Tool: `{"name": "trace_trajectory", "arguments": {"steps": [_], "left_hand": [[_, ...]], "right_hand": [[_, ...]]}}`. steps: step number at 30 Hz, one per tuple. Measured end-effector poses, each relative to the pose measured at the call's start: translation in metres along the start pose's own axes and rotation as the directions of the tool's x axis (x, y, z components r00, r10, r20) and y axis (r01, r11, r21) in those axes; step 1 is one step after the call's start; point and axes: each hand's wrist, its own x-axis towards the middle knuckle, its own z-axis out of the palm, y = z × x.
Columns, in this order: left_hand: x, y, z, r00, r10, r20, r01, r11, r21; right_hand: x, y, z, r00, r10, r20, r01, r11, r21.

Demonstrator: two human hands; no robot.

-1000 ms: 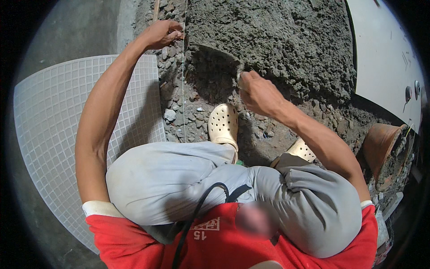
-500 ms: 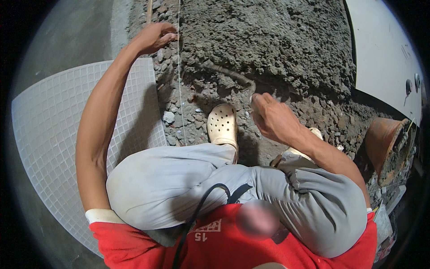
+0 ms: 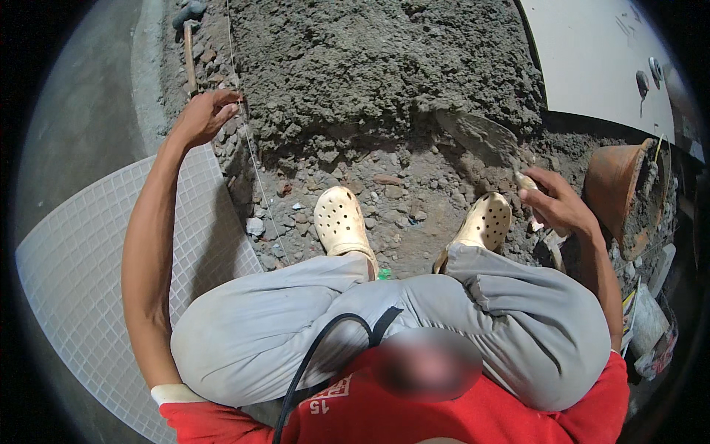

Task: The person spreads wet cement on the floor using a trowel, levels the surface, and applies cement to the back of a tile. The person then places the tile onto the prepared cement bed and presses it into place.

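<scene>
My right hand (image 3: 558, 201) is closed around the light handle of a trowel (image 3: 481, 139). Its mortar-smeared grey blade lies at the near edge of the rough wet mortar (image 3: 384, 66). Over on the left, my left hand (image 3: 205, 117) is bent at the wrist, fingers curled, with the fingertips at a thin taut string (image 3: 257, 166). The fingers look pinched on the string, beside the left edge of the mortar. Below the mortar, gravel and rubble (image 3: 384, 194) show between my cream clogs (image 3: 344, 218).
A white gridded tile sheet (image 3: 96, 244) lies at the left. Farther up, a wooden-handled hammer (image 3: 190, 59) rests on rubble. At the right are a white panel (image 3: 599, 59), a tipped orange bucket (image 3: 612, 185) with mortar inside, and plastic scraps (image 3: 651, 325).
My right hand has carried the trowel rightward, from in front of the mortar's middle toward the bucket. The whole view has shifted right; my left hand stays at the string.
</scene>
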Motion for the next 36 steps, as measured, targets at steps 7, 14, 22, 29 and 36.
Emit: {"name": "trace_trajectory", "arguments": {"steps": [7,14,22,29,36], "left_hand": [[0.013,0.009,-0.004,1.000,0.023,0.015,-0.023,1.000,-0.004],[0.021,0.031,-0.008,0.993,0.117,-0.013,-0.115,0.986,0.123],[0.023,0.043,-0.012,0.997,0.072,0.026,-0.075,0.989,0.125],[0.020,0.031,-0.015,0.998,0.058,-0.001,-0.057,0.986,0.156],[0.016,0.049,-0.014,0.998,0.061,-0.026,-0.059,0.997,0.059]], "right_hand": [[-0.035,0.026,-0.016,0.995,0.051,-0.090,-0.056,0.997,-0.051],[-0.012,-0.020,0.020,0.980,-0.195,-0.026,0.195,0.943,0.270],[0.024,-0.066,0.026,0.999,0.010,-0.049,0.016,0.863,0.505],[0.048,-0.084,-0.013,0.825,-0.479,-0.300,0.332,0.841,-0.427],[0.144,-0.135,-0.035,0.910,-0.381,-0.162,0.346,0.915,-0.206]]}}
